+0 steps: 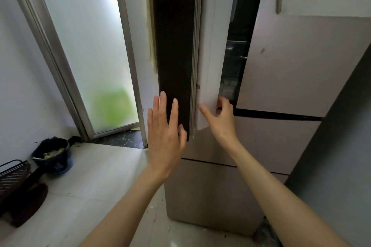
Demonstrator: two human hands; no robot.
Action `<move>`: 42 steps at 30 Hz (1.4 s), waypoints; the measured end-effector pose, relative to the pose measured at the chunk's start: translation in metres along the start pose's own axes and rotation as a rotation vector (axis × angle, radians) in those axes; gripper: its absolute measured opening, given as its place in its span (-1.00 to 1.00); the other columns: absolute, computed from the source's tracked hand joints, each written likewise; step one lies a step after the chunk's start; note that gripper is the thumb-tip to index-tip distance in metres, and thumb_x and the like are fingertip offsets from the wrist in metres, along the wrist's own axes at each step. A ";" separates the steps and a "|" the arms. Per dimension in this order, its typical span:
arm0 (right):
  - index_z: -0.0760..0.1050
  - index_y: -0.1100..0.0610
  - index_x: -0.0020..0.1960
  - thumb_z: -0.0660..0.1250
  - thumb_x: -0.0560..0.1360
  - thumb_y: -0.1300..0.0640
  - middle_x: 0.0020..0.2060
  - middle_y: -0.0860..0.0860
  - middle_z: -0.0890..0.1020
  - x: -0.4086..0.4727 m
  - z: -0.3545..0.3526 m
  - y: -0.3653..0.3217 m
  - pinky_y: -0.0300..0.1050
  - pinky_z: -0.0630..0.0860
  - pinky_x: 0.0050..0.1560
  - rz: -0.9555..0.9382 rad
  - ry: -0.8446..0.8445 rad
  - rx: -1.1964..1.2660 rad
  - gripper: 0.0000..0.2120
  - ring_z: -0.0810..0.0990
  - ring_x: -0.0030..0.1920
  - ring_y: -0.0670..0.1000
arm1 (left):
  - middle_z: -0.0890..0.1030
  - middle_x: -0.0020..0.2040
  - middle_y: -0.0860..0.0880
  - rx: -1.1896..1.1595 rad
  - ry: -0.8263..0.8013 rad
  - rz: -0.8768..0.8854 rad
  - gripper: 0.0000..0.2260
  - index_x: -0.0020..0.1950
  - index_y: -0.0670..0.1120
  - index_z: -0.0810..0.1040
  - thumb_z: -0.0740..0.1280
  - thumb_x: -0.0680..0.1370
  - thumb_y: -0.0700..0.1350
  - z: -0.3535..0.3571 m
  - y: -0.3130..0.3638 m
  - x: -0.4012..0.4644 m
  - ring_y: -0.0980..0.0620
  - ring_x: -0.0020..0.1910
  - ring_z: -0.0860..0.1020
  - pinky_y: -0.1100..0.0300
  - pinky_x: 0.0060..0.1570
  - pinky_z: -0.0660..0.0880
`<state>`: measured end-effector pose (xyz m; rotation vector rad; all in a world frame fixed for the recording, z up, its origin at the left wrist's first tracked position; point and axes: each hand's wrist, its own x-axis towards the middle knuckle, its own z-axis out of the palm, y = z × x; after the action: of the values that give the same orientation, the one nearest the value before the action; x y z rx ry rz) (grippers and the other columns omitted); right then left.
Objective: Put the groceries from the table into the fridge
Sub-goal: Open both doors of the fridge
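Note:
A tall pinkish-beige fridge (297, 66) stands in front of me. Its upper left door (212, 46) is swung partly open, edge-on to me, and dark shelves (236, 46) show in the gap. My right hand (220, 118) grips the bottom edge of that door, fingers curled behind it. My left hand (164, 132) is raised with straight fingers by the dark outer face of the door (174, 46), holding nothing. No groceries or table are in view.
A frosted glass door (84, 46) in a metal frame is at the left. A black bin (53, 154) with rubbish and a dark wire rack (12, 176) stand on the pale tiled floor at lower left. A grey wall (341, 146) flanks the fridge at right.

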<state>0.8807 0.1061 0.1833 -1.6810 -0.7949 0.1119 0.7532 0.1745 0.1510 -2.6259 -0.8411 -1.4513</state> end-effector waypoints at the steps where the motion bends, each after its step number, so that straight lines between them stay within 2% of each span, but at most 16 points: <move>1: 0.20 0.08 0.43 0.34 0.46 -0.10 0.33 0.04 0.31 -0.008 0.008 -0.003 -0.19 0.34 0.18 -0.013 0.016 -0.022 -0.36 0.36 0.29 -0.01 | 0.07 0.52 -0.21 0.023 -0.035 0.040 -0.45 0.48 -0.19 0.17 0.23 0.51 -0.18 -0.004 -0.009 -0.002 -0.15 0.51 -0.02 -0.18 0.41 0.17; 6: 0.24 0.07 0.44 0.29 0.51 -0.09 0.34 0.04 0.31 -0.042 0.042 -0.011 -0.17 0.25 0.28 -0.158 0.082 -0.229 -0.43 0.24 0.35 -0.03 | 0.02 0.52 -0.23 0.047 -0.138 0.046 -0.45 0.50 -0.20 0.08 0.08 0.55 -0.03 -0.024 -0.052 -0.008 -0.18 0.51 -0.06 -0.19 0.39 0.21; 10: 0.34 0.10 0.40 0.22 0.56 -0.05 0.44 0.09 0.25 -0.049 0.054 -0.016 -0.11 0.07 0.40 -0.328 0.035 -0.383 -0.54 0.11 0.47 0.03 | -0.08 0.54 -0.17 0.001 -0.158 -0.001 -0.40 0.51 -0.18 0.00 0.14 0.55 -0.02 -0.038 -0.080 -0.009 -0.14 0.52 -0.08 -0.12 0.43 0.17; 14: 0.48 0.15 0.28 0.10 0.55 -0.07 0.39 0.16 0.38 -0.044 0.065 -0.024 0.10 0.08 0.42 -0.578 -0.022 -0.517 -0.56 0.13 0.46 0.07 | -0.11 0.54 -0.06 -0.070 -0.121 -0.104 -0.35 0.53 -0.12 -0.05 0.13 0.55 0.11 -0.052 -0.093 -0.008 -0.03 0.52 -0.07 -0.03 0.45 0.11; 17: 0.48 0.09 0.29 0.08 0.54 -0.03 0.39 0.18 0.37 -0.036 0.069 -0.030 0.18 0.05 0.42 -0.754 -0.126 -0.732 -0.58 0.17 0.46 0.14 | -0.06 0.55 -0.08 -0.045 -0.094 -0.035 -0.35 0.53 -0.04 -0.02 0.12 0.53 0.17 -0.060 -0.098 -0.005 -0.04 0.52 -0.06 -0.06 0.43 0.12; 19: 0.40 0.10 0.35 0.12 0.54 0.00 0.41 0.17 0.35 -0.029 0.070 -0.034 0.20 0.06 0.43 -0.828 -0.160 -0.815 -0.58 0.20 0.46 0.17 | -0.05 0.55 -0.13 0.009 -0.109 0.038 -0.35 0.53 -0.01 0.00 0.14 0.52 0.18 -0.061 -0.104 0.001 -0.09 0.52 -0.07 -0.11 0.43 0.12; 22: 0.27 0.16 0.44 0.26 0.53 0.08 0.43 0.16 0.30 -0.019 0.068 -0.037 0.16 0.07 0.47 -0.751 -0.132 -0.777 -0.50 0.20 0.47 0.13 | -0.11 0.55 -0.11 0.070 -0.146 0.011 -0.29 0.53 0.02 -0.07 0.19 0.51 0.20 -0.059 -0.119 0.006 -0.10 0.52 -0.10 -0.12 0.43 0.07; 25: 0.24 0.15 0.45 0.29 0.53 0.13 0.41 0.15 0.34 -0.010 0.072 -0.033 0.06 -0.04 0.47 -0.727 -0.160 -0.793 -0.47 0.21 0.47 0.12 | -0.13 0.54 -0.09 0.087 -0.157 -0.047 -0.21 0.53 0.06 -0.12 0.34 0.49 0.08 -0.059 -0.137 0.006 -0.13 0.52 -0.05 -0.15 0.40 0.13; 29: 0.31 0.13 0.42 0.38 0.43 0.23 0.33 0.19 0.44 -0.004 0.089 -0.033 0.15 0.04 0.42 -0.820 -0.178 -0.807 -0.42 0.33 0.40 0.19 | -0.07 0.52 -0.13 0.058 -0.141 -0.084 -0.24 0.52 -0.03 -0.07 0.37 0.49 -0.11 -0.064 -0.153 0.011 -0.21 0.49 0.08 -0.19 0.36 0.24; 32: 0.35 0.14 0.39 0.42 0.39 0.23 0.28 0.19 0.49 -0.001 0.105 -0.039 0.22 0.10 0.36 -0.887 -0.170 -0.812 -0.40 0.41 0.34 0.21 | -0.09 0.53 -0.15 -0.028 -0.160 -0.146 -0.29 0.53 -0.14 -0.08 0.30 0.52 -0.19 -0.065 -0.162 0.018 -0.15 0.51 0.02 -0.12 0.42 0.18; 35: 0.34 0.16 0.40 0.44 0.37 0.21 0.30 0.14 0.48 -0.001 0.123 -0.044 0.24 0.10 0.35 -0.928 -0.187 -0.820 -0.37 0.41 0.35 0.19 | -0.21 0.50 -0.03 -0.131 -0.169 -0.185 -0.31 0.51 -0.18 -0.16 0.25 0.57 -0.12 -0.067 -0.174 0.026 0.08 0.49 -0.17 0.15 0.46 -0.05; 37: 0.34 0.17 0.39 0.45 0.36 0.18 0.32 0.12 0.48 -0.001 0.134 -0.046 0.26 0.12 0.34 -0.941 -0.194 -0.819 -0.36 0.41 0.35 0.17 | -0.20 0.52 -0.01 -0.174 -0.169 -0.240 -0.31 0.52 -0.15 -0.17 0.21 0.58 0.00 -0.068 -0.181 0.031 0.17 0.47 -0.18 0.24 0.43 -0.10; 40: 0.36 0.18 0.38 0.45 0.35 0.13 0.32 0.10 0.48 -0.002 0.150 -0.051 0.28 0.16 0.32 -0.941 -0.194 -0.812 -0.37 0.43 0.34 0.16 | -0.18 0.54 0.02 -0.229 -0.205 -0.340 -0.29 0.53 -0.09 -0.19 0.17 0.57 0.13 -0.072 -0.190 0.038 0.15 0.49 -0.09 0.14 0.45 -0.04; 42: 0.29 0.15 0.41 0.36 0.42 0.05 0.36 0.08 0.44 -0.002 0.158 -0.051 0.28 0.19 0.32 -0.923 -0.207 -0.831 -0.39 0.40 0.37 0.13 | -0.20 0.54 0.05 -0.238 -0.249 -0.368 -0.27 0.52 -0.06 -0.21 0.15 0.56 0.16 -0.073 -0.197 0.041 0.12 0.51 -0.07 0.05 0.48 -0.01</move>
<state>0.7807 0.2390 0.1838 -1.8695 -1.8730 -0.7916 0.6220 0.3414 0.1796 -2.9981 -1.3131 -1.3853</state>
